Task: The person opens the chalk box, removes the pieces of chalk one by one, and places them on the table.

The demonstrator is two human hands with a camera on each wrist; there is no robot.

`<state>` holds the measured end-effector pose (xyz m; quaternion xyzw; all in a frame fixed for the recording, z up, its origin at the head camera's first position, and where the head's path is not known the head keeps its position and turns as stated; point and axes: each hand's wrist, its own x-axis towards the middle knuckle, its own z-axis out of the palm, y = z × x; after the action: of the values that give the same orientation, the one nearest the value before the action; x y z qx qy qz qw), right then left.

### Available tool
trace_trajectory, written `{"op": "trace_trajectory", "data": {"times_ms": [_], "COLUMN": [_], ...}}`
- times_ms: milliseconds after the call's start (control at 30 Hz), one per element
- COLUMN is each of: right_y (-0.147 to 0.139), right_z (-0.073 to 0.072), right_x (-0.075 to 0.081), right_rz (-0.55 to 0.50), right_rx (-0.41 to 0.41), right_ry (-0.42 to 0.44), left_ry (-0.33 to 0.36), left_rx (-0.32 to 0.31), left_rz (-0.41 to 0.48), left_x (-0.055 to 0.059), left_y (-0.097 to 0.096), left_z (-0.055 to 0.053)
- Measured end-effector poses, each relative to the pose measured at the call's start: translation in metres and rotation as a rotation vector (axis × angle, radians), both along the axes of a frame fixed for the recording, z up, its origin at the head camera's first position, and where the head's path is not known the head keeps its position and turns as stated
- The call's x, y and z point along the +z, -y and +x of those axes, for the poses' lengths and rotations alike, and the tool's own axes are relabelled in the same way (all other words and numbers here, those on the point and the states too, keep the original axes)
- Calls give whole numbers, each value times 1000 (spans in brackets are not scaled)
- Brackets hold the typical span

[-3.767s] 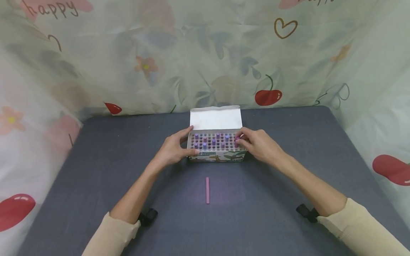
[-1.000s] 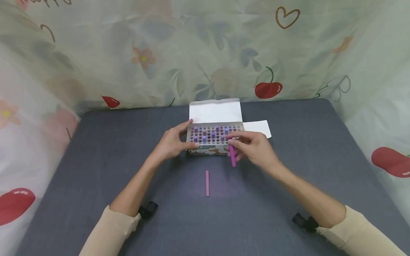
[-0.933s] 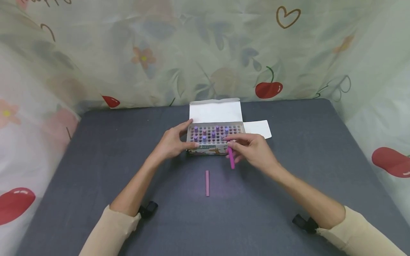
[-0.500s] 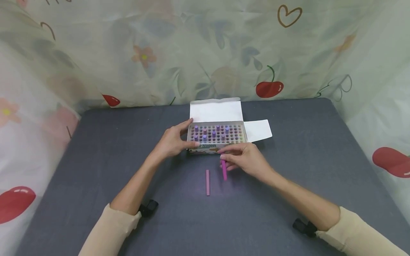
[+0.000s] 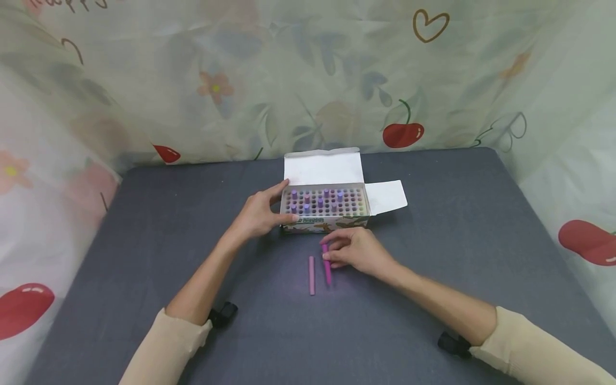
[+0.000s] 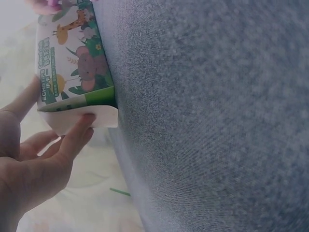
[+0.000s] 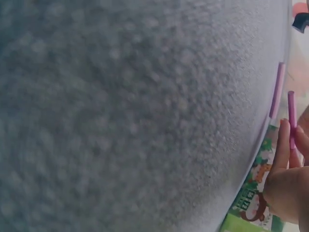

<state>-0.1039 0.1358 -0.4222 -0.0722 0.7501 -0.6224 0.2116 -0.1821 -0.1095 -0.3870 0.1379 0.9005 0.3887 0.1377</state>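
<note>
My left hand (image 5: 260,214) grips the left end of an open cardboard box (image 5: 353,222), thumb at the front edge and index finger near the back corner. In the left wrist view, fingers (image 6: 77,135) lie against the box's white end flap (image 6: 63,121). Purple and pink chalk sticks (image 5: 320,202) stand raised in the box's rows of small holes. In front of it, my right hand (image 5: 360,251) pinches a magenta chalk stick (image 5: 328,274) between thumb and fingers, its lower end close over the table. Just left lies a paler pink chalk stick (image 5: 312,276), roughly parallel to it.
The box's white lid (image 5: 324,167) stands up at the back, and a white side flap (image 5: 386,197) sticks out to the right. Dark grey cloth covers the table (image 5: 192,267). A printed curtain (image 5: 289,69) hangs behind it.
The magenta chalk stick has left the box's right end in my right hand and moved forward and left, beside the pink stick. The right flap came into view. My left hand stays on the box.
</note>
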Motion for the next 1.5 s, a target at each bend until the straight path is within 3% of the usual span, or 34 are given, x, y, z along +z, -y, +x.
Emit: {"op": "trace_trajectory", "data": {"times_ms": [367,800,1500], "right_y": [7,17,16], "right_z": [5,9,8], "right_x": [-11,-11,-14], "right_rz": [30,201,183], "right_rx": [1,-14,10], "right_ry": [17,-99,-110], "left_ry": [0,5,-8], "left_rx": [-10,1,2], "left_rz": [2,5,18], "left_x": [0,-2,-4], "left_y": [-2,1,1], "left_z": [1,2,2]}}
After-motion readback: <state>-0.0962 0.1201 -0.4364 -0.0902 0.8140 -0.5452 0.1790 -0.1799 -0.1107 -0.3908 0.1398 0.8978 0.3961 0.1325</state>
